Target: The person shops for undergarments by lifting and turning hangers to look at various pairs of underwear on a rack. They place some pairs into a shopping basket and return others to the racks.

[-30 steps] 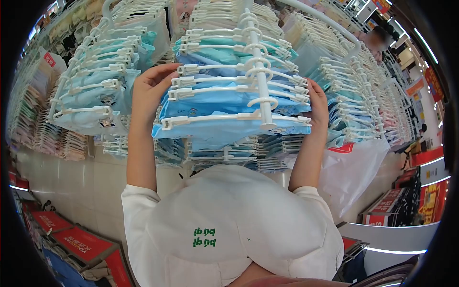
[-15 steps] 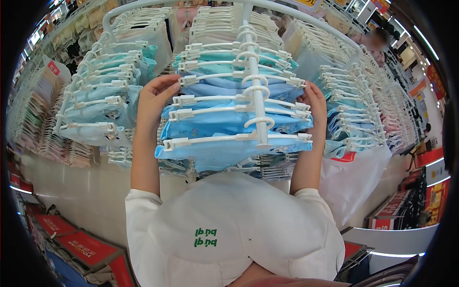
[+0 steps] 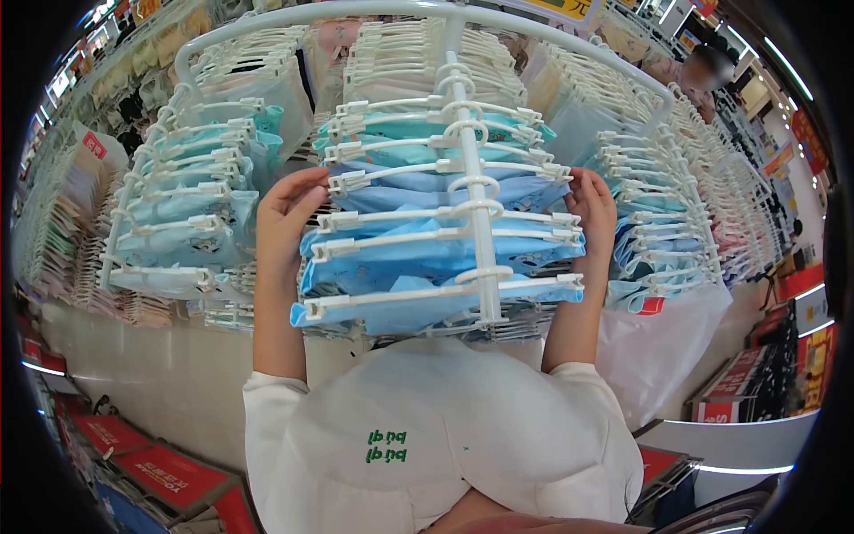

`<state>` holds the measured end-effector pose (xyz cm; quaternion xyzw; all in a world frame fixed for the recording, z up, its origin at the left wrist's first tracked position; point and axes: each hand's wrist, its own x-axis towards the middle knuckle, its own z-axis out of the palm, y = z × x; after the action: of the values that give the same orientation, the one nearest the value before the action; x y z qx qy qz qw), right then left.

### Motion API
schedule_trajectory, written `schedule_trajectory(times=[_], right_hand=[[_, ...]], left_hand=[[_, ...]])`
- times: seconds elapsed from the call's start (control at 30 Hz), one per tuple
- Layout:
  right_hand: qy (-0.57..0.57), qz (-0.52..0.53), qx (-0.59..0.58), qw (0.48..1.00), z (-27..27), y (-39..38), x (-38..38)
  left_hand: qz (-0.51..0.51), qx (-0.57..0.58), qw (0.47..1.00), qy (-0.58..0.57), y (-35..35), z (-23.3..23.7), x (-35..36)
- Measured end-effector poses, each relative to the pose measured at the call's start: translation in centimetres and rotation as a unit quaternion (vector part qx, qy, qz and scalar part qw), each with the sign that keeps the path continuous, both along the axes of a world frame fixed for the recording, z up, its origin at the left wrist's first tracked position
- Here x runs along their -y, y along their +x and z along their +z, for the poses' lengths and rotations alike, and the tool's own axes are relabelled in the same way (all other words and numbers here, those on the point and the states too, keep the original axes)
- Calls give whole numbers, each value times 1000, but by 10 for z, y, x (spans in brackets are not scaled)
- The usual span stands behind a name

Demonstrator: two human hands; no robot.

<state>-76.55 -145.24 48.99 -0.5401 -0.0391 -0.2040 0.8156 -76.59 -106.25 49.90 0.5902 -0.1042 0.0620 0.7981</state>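
Observation:
A white clip hanger (image 3: 400, 175) carries a lavender-blue cloth garment (image 3: 409, 193) and hangs by its ring from the middle rail (image 3: 476, 182). At its left clip, my left hand (image 3: 289, 209) has thumb and fingers closed around the hanger's end. My right hand (image 3: 592, 205) grips the opposite end, its fingertips partly hidden behind the clip and cloth. Nearer to me on the same rail hang bright blue printed garments (image 3: 427, 254) on similar hangers. Behind the held one are teal garments (image 3: 427, 127).
Side rails hold pale blue garments (image 3: 182, 227) at left and blue-green ones (image 3: 654, 222) at right. A white curved rack bar (image 3: 338, 12) runs across the back. A white plastic bag (image 3: 663, 347) hangs at right. Another person (image 3: 698, 76) stands beyond the racks.
The rack and both hands sit lower in view. Both hands stay at the ends of the lavender-blue garment's hanger. The hangers in front keep almost the same spacing.

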Motion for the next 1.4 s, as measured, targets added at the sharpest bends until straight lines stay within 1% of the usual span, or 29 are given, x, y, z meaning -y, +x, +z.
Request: schedule_trajectory(times=[0.07, 0.1, 0.13, 0.2, 0.27, 0.3, 0.47, 0.53, 0.6, 0.67, 0.73, 0.8, 0.87, 0.9, 0.97, 1.07, 1.1, 1.13, 1.17, 1.2, 1.23, 1.27, 1.33, 1.4], right_hand=[[-11, 8, 18, 1000, -3, 0, 4], [-25, -10, 26, 999, 0, -2, 1], [-38, -28, 33, 998, 2, -3, -1], [-58, -25, 16, 998, 3, -6, -4], [-34, 32, -7, 999, 9, -10, -13], [-54, 40, -18, 998, 11, -12, -17], [-72, 45, -25, 996, 16, -16, -26], [-81, 39, -24, 996, 14, -14, -24], [-58, 62, 3, 996, 8, -11, -20], [-59, 52, -1, 997, 6, -9, -23], [-27, 42, -41, 998, 6, -8, -24], [-16, 57, -51, 997, 3, -5, -20], [-25, 112, -33, 993, 3, -4, -16], [-25, 113, -33, 993, 4, -3, -18], [-40, 111, -24, 993, 5, -3, -23], [-23, 109, -25, 993, 4, -2, -25], [-23, 110, -27, 993, 4, -2, -26], [-43, 86, 4, 995, 6, -3, -27], [-64, 60, 35, 996, 6, -4, -28], [-64, 60, 35, 996, 4, -6, -26], [-89, 6, 44, 995, 0, -10, -21], [-113, -49, 52, 991, -2, -15, -18], [-109, -36, 55, 992, -1, -28, -18], [-83, 51, 35, 995, 5, -37, -23]], left_hand=[[74, 15, 995, -60, 8, -11, -5], [96, 43, 992, -66, 12, -14, -7], [95, 42, 992, -66, 15, -15, -6], [127, 124, 984, 3, 21, -14, -4], [117, 120, 986, 12, 25, -12, 0], [116, 117, 986, 14, 27, -11, 2], [112, 106, 988, 24, 31, -14, 3], [104, 123, 987, 23, 32, -17, 2], [102, 112, 988, 23, 33, -20, 0], [100, 101, 990, 22, 33, -20, 1], [113, 102, 988, 29, 32, -16, 3], [119, 104, 987, 38, 34, -16, 2], [125, 107, 985, 47, 36, -14, 2], [123, 100, 986, 44, 36, -12, 4], [123, 91, 987, 43, 36, -11, 5], [122, 82, 988, 40, 33, -11, 7], [160, 107, 980, 55, 30, -10, 9], [196, 132, 969, 70, 27, -10, 10], [196, 131, 969, 70, 23, -12, 9], [230, 174, 954, 88, 18, -17, 7], [262, 216, 935, 106, 14, -20, 6], [261, 214, 935, 105, 11, -18, 6], [193, 191, 955, 119, 4, -9, 10], [179, 170, 963, 105, 3, -5, 14]])
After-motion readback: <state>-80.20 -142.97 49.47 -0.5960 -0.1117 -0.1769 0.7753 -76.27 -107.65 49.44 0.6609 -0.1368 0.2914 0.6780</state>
